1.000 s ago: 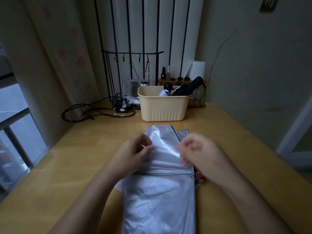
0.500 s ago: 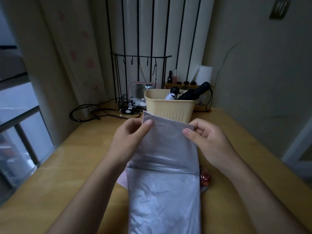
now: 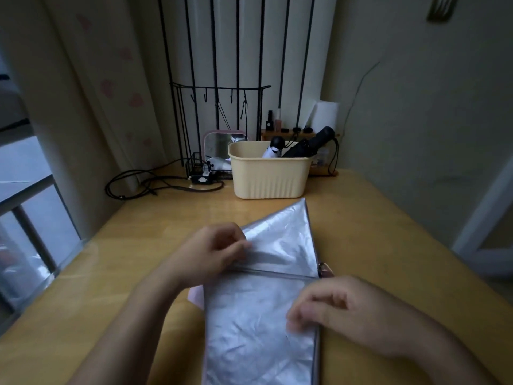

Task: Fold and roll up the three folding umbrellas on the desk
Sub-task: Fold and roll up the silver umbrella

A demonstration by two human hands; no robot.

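Our left hand (image 3: pixel 213 251) pinches the crinkled silver fabric umbrella canopy (image 3: pixel 258 329); our right hand (image 3: pixel 341 312) has dropped to five o'clock, fingers curled, grip unclear. Folding likely continues, rolling later.

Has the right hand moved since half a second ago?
Yes. The right hand drew back from the basket toward the person, along the umbrella.

cream basket (image 3: pixel 268 179), black cables (image 3: pixel 133 184), pink mirror (image 3: pixel 219 144)
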